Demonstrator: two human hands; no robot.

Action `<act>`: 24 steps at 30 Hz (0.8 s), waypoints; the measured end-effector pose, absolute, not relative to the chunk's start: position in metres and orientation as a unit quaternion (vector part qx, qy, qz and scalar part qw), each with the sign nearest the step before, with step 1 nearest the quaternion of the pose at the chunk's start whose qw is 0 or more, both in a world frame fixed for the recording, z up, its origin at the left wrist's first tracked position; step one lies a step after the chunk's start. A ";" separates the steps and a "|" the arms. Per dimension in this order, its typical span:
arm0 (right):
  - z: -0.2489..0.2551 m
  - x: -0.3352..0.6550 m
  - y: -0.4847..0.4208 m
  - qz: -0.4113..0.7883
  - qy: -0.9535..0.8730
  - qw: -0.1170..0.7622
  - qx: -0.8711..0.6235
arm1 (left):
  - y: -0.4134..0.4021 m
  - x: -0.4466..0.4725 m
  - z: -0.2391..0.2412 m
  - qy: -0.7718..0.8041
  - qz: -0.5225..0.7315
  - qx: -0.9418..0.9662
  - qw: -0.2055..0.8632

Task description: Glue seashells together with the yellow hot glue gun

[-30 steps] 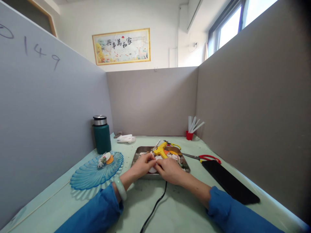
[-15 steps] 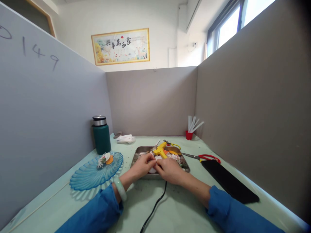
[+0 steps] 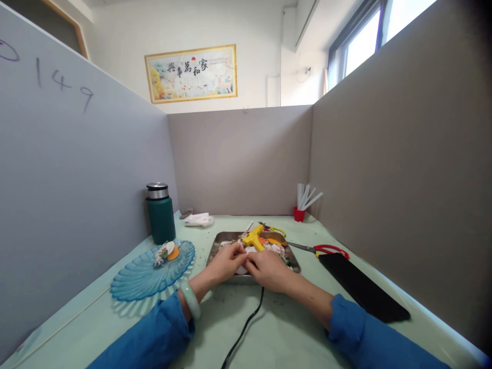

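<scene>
The left hand (image 3: 227,262) and the right hand (image 3: 271,270) are hovering over the near part of a metal tray (image 3: 240,280), with thumbs and fingers bent inward and tips touching; they are hiding whatever may be between them, so I cannot tell if they are grasping something small. Just beyond and around the fingers, the tray is holding mixed shells (image 3: 274,248), with a flat white piece (image 3: 241,269) lying right below the fingertips and a yellow glue gun (image 3: 254,238) resting on top, just past them. Out to the left of the fingers, a scalloped blue plate (image 3: 146,279) is bearing one small shell cluster (image 3: 167,252) near its far side, and behind it a green bottle (image 3: 160,218) is standing upright with its lid on, hiding its contents. Well beyond the fingers and to their right, a small red cup (image 3: 299,214) is holding several whitish sticks (image 3: 305,197), which are leaning and fanning out above its rim
</scene>
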State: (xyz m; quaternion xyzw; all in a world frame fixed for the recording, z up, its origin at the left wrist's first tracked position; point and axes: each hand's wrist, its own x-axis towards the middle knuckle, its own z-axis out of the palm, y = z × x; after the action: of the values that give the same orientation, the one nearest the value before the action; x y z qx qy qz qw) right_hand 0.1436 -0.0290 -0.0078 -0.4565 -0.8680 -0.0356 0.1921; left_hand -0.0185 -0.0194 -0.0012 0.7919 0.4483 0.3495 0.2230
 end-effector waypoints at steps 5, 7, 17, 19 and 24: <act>-0.008 0.143 -0.029 -0.038 -0.867 0.190 -0.459 | -0.021 -0.018 -0.001 0.453 0.345 0.788 0.235; -0.008 0.143 -0.029 -0.040 -0.867 0.190 -0.459 | -0.021 -0.018 -0.001 0.454 0.344 0.789 0.230; -0.005 0.143 -0.031 -0.034 -0.867 0.181 -0.463 | -0.022 -0.018 0.002 0.458 0.338 0.795 0.207; -0.005 0.143 -0.031 -0.034 -0.867 0.179 -0.464 | -0.023 -0.018 0.003 0.456 0.341 0.796 0.205; -0.003 0.143 -0.032 -0.030 -0.865 0.169 -0.472 | -0.023 -0.018 0.003 0.459 0.340 0.794 0.206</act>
State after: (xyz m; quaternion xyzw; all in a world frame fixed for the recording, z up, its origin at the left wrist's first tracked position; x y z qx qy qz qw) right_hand 0.1428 -0.0317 -0.0035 -0.4718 -0.8649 -0.0304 0.1688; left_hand -0.0175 -0.0226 0.0025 0.7943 0.4594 0.3402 0.2059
